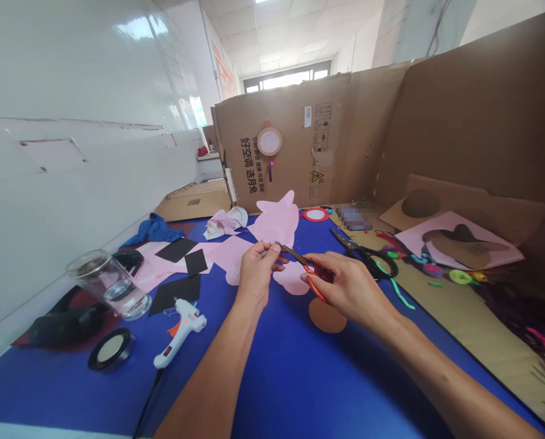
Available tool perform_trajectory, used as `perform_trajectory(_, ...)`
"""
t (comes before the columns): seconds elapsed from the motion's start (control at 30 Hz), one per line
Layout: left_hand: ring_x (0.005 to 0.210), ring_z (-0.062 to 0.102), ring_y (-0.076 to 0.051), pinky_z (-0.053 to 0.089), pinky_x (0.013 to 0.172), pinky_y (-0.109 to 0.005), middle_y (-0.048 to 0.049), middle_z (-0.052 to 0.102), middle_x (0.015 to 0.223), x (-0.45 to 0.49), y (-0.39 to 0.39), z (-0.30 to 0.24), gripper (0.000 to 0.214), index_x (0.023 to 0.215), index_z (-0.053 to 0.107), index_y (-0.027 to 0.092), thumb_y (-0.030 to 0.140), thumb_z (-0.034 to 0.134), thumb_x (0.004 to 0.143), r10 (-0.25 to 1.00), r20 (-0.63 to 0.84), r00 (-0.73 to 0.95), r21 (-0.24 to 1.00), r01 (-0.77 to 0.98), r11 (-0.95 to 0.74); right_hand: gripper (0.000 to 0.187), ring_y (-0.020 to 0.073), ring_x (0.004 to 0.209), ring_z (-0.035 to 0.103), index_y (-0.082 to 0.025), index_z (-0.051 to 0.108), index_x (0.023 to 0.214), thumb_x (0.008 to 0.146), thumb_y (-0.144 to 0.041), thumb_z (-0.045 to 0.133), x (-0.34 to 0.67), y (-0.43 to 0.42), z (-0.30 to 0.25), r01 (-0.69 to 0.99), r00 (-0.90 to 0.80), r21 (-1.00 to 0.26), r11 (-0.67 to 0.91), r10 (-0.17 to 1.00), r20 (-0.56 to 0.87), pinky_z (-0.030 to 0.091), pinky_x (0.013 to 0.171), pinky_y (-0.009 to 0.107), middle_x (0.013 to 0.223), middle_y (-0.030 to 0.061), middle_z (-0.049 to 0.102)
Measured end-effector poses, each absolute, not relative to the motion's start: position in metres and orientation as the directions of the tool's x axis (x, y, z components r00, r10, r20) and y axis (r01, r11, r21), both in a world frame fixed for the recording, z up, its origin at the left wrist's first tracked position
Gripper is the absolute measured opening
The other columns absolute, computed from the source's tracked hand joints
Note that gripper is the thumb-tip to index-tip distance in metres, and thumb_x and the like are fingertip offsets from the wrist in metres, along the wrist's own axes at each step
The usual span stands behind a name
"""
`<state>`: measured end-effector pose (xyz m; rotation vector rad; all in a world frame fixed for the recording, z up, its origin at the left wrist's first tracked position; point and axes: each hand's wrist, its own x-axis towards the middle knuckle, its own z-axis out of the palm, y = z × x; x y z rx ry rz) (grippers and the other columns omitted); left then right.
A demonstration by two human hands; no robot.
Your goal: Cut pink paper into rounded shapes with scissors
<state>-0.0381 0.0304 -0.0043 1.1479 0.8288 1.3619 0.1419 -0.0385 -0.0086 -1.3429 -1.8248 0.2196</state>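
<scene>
My left hand is closed in a pinch on a small piece I cannot make out, right at the blade tips of a pair of orange-handled scissors. My right hand is wrapped round the scissors' handles. Beneath the blades lies a small pink paper cut-out on the blue sheet. A brown paper disc rests just under my right wrist. A larger pink cut-out shape lies beyond my hands.
A white glue gun, a glass jar, a tape roll and black paper pieces sit to the left. Black scissors and coloured pipe cleaners lie right. Cardboard walls stand behind; a white wall runs left.
</scene>
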Motion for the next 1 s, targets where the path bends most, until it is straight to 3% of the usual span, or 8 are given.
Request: perform_trajectory(1.0, 0.063, 0.067, -0.012, 0.05, 0.054, -0.021, -0.0047, 0.074, 0.081, -0.0412, 0.03, 0.0008, 0.03, 0.074, 0.069, 0.017, 0.041, 0.087, 0.071, 0.986, 0.159, 0.057, 0.933, -0.336, -0.131, 0.026, 0.0212, 0.072, 0.064, -0.021, 0.082, 0.115, 0.095, -0.03, 0.067, 0.1413, -0.0379, -0.0095, 0.693, -0.055, -0.601, 0.399, 0.86, 0.508, 0.046, 0.067, 0.032, 0.083, 0.0037, 0.072)
